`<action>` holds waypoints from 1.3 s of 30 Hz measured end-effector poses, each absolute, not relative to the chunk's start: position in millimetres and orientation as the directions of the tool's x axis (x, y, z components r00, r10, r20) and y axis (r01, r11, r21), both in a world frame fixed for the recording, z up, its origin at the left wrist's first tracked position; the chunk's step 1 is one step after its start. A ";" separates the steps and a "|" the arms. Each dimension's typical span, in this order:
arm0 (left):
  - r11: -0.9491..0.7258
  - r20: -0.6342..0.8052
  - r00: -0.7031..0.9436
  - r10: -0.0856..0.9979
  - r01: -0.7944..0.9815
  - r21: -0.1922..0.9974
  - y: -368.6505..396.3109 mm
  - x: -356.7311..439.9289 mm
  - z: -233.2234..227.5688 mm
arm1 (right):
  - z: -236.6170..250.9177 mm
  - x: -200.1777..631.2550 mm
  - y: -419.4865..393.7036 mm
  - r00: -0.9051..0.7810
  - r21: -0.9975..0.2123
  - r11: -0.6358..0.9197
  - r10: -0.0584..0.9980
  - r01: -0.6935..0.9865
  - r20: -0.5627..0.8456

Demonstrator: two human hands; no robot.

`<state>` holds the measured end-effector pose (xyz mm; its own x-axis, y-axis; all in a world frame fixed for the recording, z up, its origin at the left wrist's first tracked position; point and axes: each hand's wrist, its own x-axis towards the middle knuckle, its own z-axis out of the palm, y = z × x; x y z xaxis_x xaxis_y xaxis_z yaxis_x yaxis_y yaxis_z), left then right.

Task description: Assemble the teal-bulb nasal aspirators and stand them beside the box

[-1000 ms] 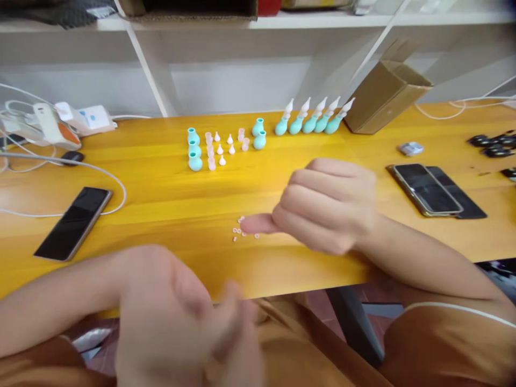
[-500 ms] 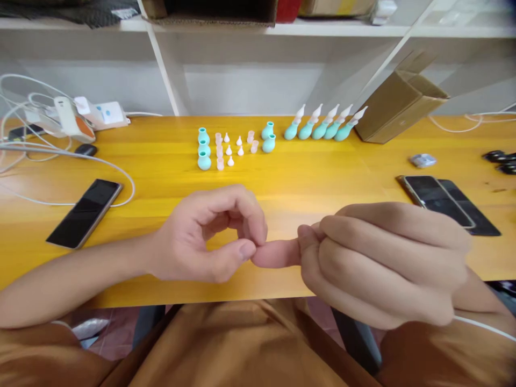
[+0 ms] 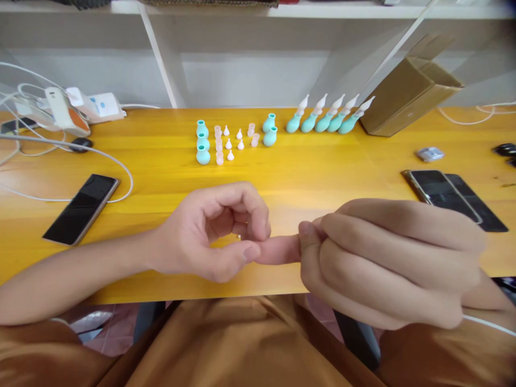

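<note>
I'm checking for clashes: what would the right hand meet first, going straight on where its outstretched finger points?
The left hand, whose fingers lie right in line with the outstretched finger of the right hand and seem to touch its tip, though one view leaves actual contact uncertain.

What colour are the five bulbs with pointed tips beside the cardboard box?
The five bulbs are turquoise, best seen in the head view.

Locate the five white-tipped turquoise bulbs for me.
In the head view, the five white-tipped turquoise bulbs stand along the back of the table, right of centre, just left of the cardboard box.
</note>
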<state>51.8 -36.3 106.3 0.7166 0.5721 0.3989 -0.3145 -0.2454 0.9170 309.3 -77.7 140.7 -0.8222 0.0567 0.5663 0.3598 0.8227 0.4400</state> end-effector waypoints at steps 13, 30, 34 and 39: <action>0.148 0.056 0.830 0.555 -0.164 0.975 -35.3 48.3 110.0 | 136.4 308.7 -73.2 -0.861 0.529 0.779 0.028 0.336 0.507; 0.099 0.024 0.809 0.587 -0.101 0.990 -41.2 52.8 113.7 | 128.6 302.4 -67.2 -0.847 0.511 0.809 -0.033 0.290 0.531; 0.069 0.051 0.814 0.579 -0.111 0.991 -41.2 53.5 113.5 | 126.7 300.7 -67.1 -0.813 0.490 0.807 -0.022 0.329 0.581; 0.053 0.054 0.810 0.584 -0.104 0.993 -42.2 53.6 112.5 | 126.3 300.4 -66.7 -0.828 0.498 0.815 -0.042 0.296 0.560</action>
<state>53.6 -42.2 112.5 0.8103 0.5836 0.0537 -0.1041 0.0532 0.9931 300.4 -66.7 126.3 -0.8277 -0.0416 0.5596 0.2960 0.8148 0.4985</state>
